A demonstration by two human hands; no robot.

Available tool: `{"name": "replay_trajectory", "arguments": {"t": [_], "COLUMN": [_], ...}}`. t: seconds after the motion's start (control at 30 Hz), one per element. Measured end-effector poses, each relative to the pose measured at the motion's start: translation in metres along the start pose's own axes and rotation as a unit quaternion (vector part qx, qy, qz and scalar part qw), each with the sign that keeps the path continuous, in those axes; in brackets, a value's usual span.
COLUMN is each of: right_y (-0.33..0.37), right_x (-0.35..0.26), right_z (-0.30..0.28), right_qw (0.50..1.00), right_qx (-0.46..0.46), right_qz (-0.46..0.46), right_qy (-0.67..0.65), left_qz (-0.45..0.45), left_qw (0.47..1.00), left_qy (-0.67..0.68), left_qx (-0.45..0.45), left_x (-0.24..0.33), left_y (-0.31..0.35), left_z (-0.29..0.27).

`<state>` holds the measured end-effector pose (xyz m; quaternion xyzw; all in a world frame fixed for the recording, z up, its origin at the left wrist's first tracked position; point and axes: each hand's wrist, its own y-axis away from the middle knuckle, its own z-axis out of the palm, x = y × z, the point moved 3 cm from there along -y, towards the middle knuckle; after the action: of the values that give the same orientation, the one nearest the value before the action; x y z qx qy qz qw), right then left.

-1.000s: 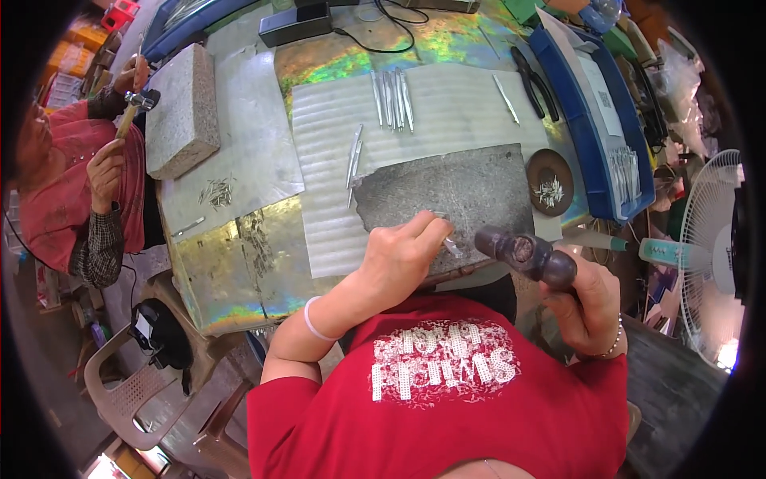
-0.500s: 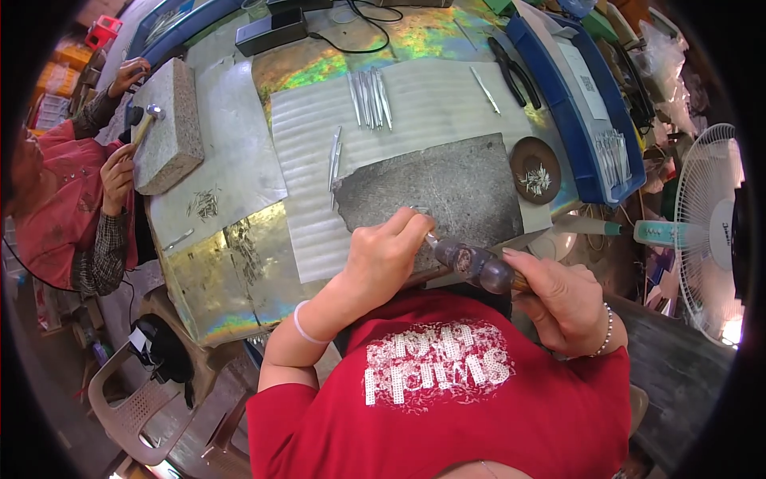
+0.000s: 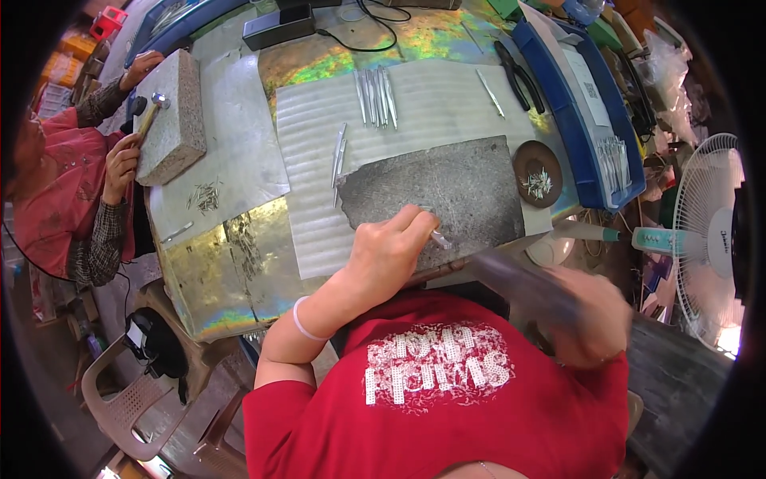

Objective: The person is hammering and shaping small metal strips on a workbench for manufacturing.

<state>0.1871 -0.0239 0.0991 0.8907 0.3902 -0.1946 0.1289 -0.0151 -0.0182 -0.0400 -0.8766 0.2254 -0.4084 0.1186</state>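
Observation:
My left hand (image 3: 392, 243) is closed in a pinch on a slim silver metal piece (image 3: 440, 239), whose end sticks out past my fingertips at the near edge of a dark grey stone slab (image 3: 471, 188). My right hand (image 3: 594, 311), smeared by motion, grips a hammer (image 3: 523, 283) with a dark head, raised to the right of the metal piece and apart from it. Slim silver pieces (image 3: 339, 156) lie beside the slab's left end. Beyond the slab lies a row of several more silver strips (image 3: 376, 97). A brown round dish (image 3: 524, 152) at its right holds small metal bits.
Black-handled pliers (image 3: 519, 76) and a blue tray (image 3: 558, 104) lie at the far right. A fan (image 3: 706, 235) stands beyond the table's right side. At the left, a co-worker's hand (image 3: 121, 166) holds a small hammer (image 3: 149, 120) by a granite block (image 3: 179, 120).
The hammer has swung back to the right, away from the metal piece, with my right hand. My left hand keeps its pinch in nearly the same place.

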Motion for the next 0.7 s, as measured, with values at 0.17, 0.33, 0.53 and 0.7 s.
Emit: {"name": "replay_trajectory", "arguments": {"t": [0.17,0.33,0.53,0.7], "right_y": [-0.011,-0.008,0.001,-0.001], "right_x": [-0.003,-0.009,-0.025,0.003], "right_z": [0.007,-0.005,-0.017,-0.015], "right_qw": [0.997,0.992,0.975,0.989], "right_qx": [0.059,0.119,0.134,0.127], "right_qz": [-0.055,-0.038,-0.052,-0.007], "right_qy": [0.017,-0.03,0.169,-0.069], "left_qz": [-0.02,0.011,-0.008,-0.019], "left_qw": [0.999,1.0,1.0,0.999], "left_qy": [0.01,0.003,0.004,0.039], "left_qx": [-0.027,-0.005,-0.004,-0.004], "left_x": [0.003,0.003,0.003,0.006], "left_y": [-0.003,-0.003,-0.002,-0.012], "left_z": [0.0,0.002,0.001,-0.007]}}
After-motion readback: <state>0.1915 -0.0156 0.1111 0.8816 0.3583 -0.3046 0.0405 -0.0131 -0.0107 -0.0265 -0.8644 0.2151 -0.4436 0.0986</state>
